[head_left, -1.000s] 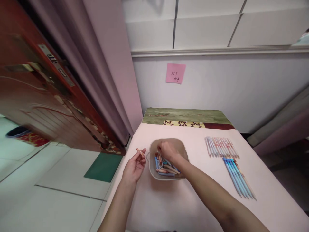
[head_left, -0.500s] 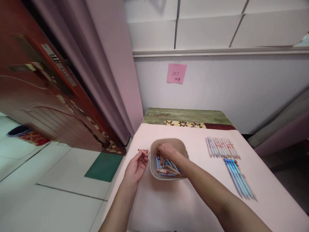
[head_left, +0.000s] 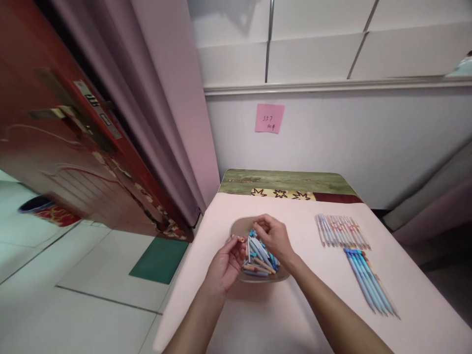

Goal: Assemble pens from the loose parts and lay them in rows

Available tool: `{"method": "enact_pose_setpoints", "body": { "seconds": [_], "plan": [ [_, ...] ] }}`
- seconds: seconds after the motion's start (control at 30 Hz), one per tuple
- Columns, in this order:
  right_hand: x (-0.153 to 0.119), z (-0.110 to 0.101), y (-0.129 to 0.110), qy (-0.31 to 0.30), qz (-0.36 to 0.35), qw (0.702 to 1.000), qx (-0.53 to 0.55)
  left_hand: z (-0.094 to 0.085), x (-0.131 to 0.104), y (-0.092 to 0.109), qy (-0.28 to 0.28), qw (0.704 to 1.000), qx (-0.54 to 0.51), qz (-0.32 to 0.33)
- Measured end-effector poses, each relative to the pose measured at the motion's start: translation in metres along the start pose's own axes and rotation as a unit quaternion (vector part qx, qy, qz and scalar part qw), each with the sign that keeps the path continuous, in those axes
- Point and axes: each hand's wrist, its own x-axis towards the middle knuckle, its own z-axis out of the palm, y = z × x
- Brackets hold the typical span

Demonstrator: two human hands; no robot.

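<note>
My left hand (head_left: 225, 265) is closed in a pinch on a small orange-brown pen cap (head_left: 241, 239) at the near left rim of a beige plastic bin (head_left: 241, 226). Over the bin's right side is my right hand (head_left: 275, 238), its thumb and forefinger pressed together; whatever lies between them is too small to make out. Inside the bin, blue and tan pens (head_left: 260, 253) lie in a loose heap, with light-blue caps (head_left: 252, 233) among them. Both hands partly cover the bin.
To the right on the pink-white tabletop (head_left: 306, 295) lie a row of pale pens with orange-brown patterns (head_left: 341, 231) and, nearer, a group of blue pens (head_left: 367, 282). A wall with a pink note (head_left: 270, 118) stands behind; a red door (head_left: 73, 162) is at left.
My right hand has risen out of the bin's far left and moved right, above the pens. My left hand has moved right to the bin with the pen cap. The view has shifted slightly.
</note>
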Motion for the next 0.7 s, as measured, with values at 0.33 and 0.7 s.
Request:
{"method": "enact_pose_setpoints", "body": {
  "seconds": [0.33,0.7],
  "plan": [
    [-0.046,-0.021,-0.001,0.151,0.005,0.964,0.218,0.027,0.006,-0.035,-0.028,0.996,-0.013,-0.078],
    [-0.053,-0.018,-0.001,0.140,-0.091,0.978,0.122,0.020,0.002,-0.038,-0.013,0.995,-0.019,-0.093]
  ]
}}
